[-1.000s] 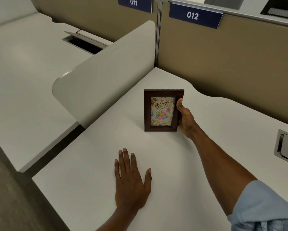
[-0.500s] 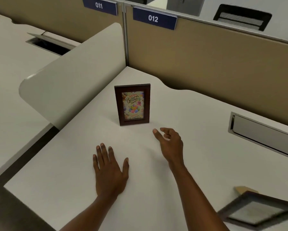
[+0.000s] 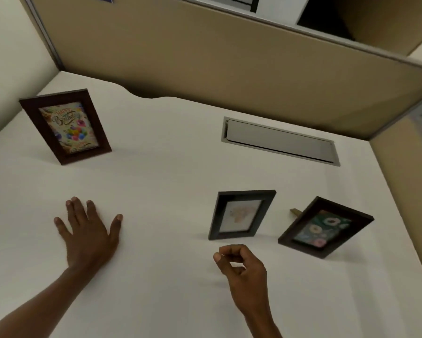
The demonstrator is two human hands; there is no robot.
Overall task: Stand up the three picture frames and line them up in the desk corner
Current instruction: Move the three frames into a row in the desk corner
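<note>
A dark brown frame with a birthday card [image 3: 66, 126] stands upright at the far left of the white desk [image 3: 171, 172], near the corner. A black frame with a pale picture [image 3: 240, 214] lies flat at centre right. To its right lies a dark frame with a doughnut picture [image 3: 325, 226], its stand poking out behind. My left hand [image 3: 90, 235] rests flat on the desk, fingers spread. My right hand [image 3: 241, 267] hovers just in front of the black frame, fingers loosely curled, holding nothing.
A grey cable hatch [image 3: 280, 141] is set into the desk behind the two lying frames. Tan partition walls [image 3: 229, 64] close the back and the right side [image 3: 405, 191]. A white divider [image 3: 7, 52] bounds the left.
My right hand let go of the birthday frame, which stays standing, and moved right toward the black frame. My view swung right and down, showing the two lying frames.
</note>
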